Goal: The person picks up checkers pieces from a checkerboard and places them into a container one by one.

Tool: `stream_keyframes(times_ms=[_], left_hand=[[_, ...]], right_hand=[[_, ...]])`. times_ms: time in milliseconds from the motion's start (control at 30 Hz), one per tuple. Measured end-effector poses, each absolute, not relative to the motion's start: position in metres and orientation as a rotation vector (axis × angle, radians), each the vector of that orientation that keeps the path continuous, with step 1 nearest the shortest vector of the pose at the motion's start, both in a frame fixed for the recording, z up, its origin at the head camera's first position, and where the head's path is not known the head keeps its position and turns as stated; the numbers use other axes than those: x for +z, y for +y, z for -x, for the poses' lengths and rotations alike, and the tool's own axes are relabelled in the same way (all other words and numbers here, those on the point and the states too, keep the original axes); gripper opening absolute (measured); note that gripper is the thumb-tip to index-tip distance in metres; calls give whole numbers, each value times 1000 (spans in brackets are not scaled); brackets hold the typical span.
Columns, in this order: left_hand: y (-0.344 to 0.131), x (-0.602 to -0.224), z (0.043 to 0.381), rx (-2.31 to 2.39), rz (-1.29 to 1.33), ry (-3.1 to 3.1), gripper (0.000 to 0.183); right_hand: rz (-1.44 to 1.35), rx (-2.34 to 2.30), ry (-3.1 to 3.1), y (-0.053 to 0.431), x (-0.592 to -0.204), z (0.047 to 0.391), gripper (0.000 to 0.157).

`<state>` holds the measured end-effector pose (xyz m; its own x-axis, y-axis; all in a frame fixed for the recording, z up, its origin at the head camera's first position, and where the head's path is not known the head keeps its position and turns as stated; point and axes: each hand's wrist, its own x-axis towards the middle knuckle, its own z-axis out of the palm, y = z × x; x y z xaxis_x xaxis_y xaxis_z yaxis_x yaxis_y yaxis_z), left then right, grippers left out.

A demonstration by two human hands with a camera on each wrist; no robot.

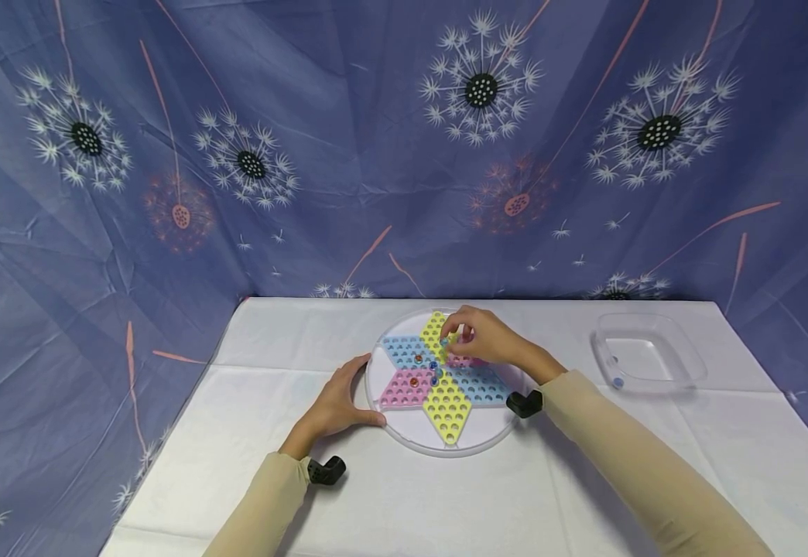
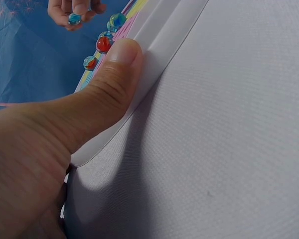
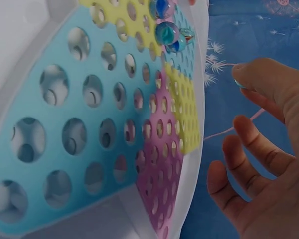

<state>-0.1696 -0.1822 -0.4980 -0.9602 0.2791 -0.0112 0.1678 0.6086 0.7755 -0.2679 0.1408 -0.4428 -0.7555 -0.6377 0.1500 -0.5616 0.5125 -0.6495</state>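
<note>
A round white Chinese checkers board [image 1: 404,439] with a yellow, blue and pink star of holes lies on the table. My left hand [image 1: 337,398] rests at its left edge, fingers spread along the rim and thumb [image 2: 107,84] lying on it. Over the far part of the star, my right hand [image 1: 484,335] pinches a light blue marble [image 2: 74,19] between thumb and forefinger, above the surface. Several marbles sit around the star's centre and left side, among them a red one [image 2: 103,44], an orange-streaked one [image 2: 90,62] and a blue-green one [image 3: 167,33].
A clear plastic container [image 1: 689,375] stands to the right of the board, with a blue marble [image 1: 617,383] near its front left corner. A white cloth [image 1: 515,503] covers the table. Behind hangs a blue dandelion-print curtain [image 1: 376,155]. Black wrist cameras [image 1: 327,470] sit at both cuffs.
</note>
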Motion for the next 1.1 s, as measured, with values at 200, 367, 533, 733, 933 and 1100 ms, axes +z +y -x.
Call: stream_keyframes(times_ms=[200, 367, 533, 733, 933, 1100], left_hand=[[-182, -498, 170, 1284, -383, 2701, 122], [-183, -499, 170, 1280, -384, 2702, 122], [-183, -499, 170, 1278, -379, 2700, 122], [-183, -499, 170, 1280, -382, 2701, 122], [-182, -498, 169, 1273, -376, 2700, 122], [-183, -498, 169, 1259, -371, 2706, 122]], right_hand=[[1043, -1109, 2641, 142, -437, 267, 18], [1045, -1103, 2650, 143, -436, 266, 18], [1061, -1103, 2654, 144, -435, 266, 17], [1026, -1095, 2665, 145, -436, 266, 17], [1007, -1105, 2670, 149, -436, 265, 18], [1002, -1077, 2701, 154, -435, 265, 18]])
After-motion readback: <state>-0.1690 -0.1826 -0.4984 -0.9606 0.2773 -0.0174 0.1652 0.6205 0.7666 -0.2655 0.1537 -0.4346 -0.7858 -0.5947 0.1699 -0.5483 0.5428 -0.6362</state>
